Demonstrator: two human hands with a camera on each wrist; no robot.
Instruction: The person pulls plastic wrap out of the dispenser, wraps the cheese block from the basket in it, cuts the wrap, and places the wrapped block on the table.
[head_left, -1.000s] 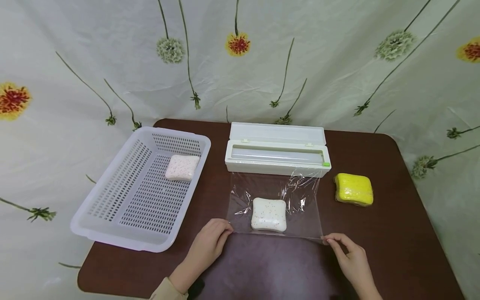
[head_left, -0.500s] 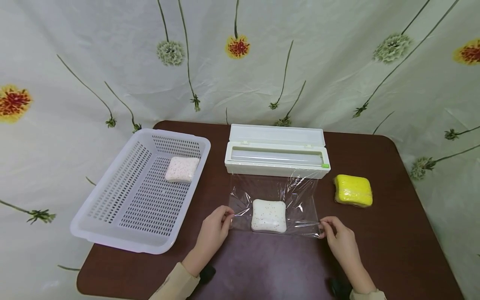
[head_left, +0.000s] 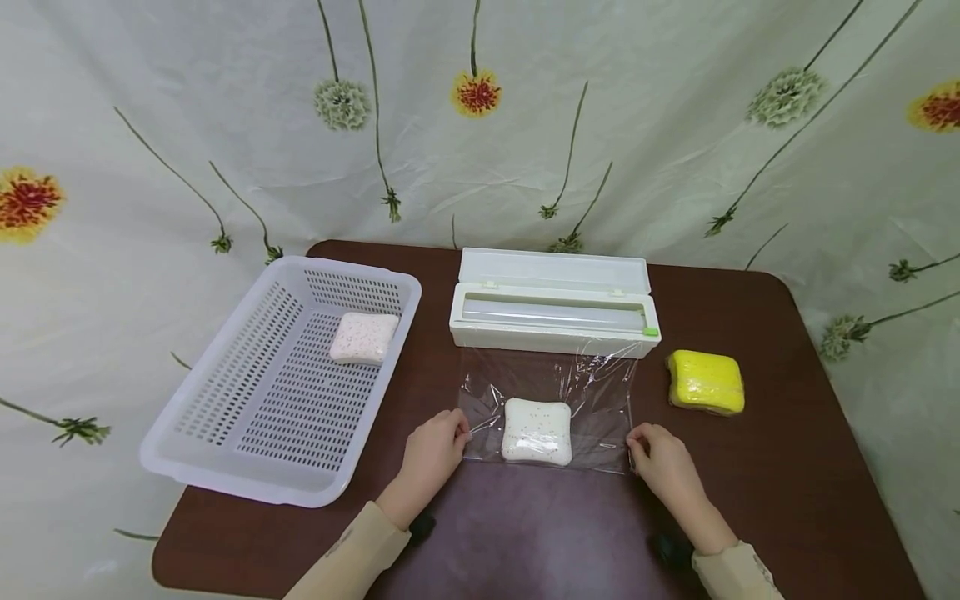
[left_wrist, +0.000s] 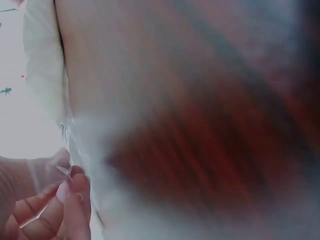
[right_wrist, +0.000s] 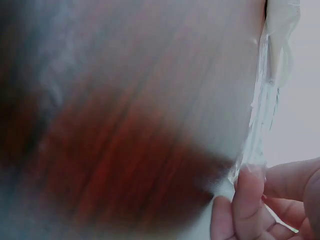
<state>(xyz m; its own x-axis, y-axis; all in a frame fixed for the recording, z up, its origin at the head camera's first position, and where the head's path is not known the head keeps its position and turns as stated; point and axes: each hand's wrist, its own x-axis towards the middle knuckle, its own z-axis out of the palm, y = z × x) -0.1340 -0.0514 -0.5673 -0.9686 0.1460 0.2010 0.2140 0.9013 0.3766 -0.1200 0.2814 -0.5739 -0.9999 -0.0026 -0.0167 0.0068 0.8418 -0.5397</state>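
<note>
A sheet of clear plastic wrap [head_left: 480, 417] runs from the front of a white wrap dispenser box [head_left: 555, 340], whose lid stands raised behind a roll. On the sheet lies a white speckled bar of soap [head_left: 537, 432] with pinched-in sides. My left hand [head_left: 435, 452] pinches the wrap's left edge between thumb and fingers, as the left wrist view also shows. At the right edge, my right hand [head_left: 666, 461] pinches the film; in the right wrist view the film [right_wrist: 256, 135] gathers in folds above the fingertips. Both hands are close to the table's front half.
To the left stands a white perforated plastic basket [head_left: 180, 417], holding another speckled soap bar [head_left: 365, 338]. A yellow bar wrapped in film [head_left: 706, 382] lies right of the dispenser on the dark brown table [head_left: 810, 483]. A flowered curtain [head_left: 525, 50] hangs behind.
Both hands have moved up along the wrap's side edges from its front corners. The right hand has also shifted left, drawing the right edge inward. The soap bars and dispenser have stayed put.
</note>
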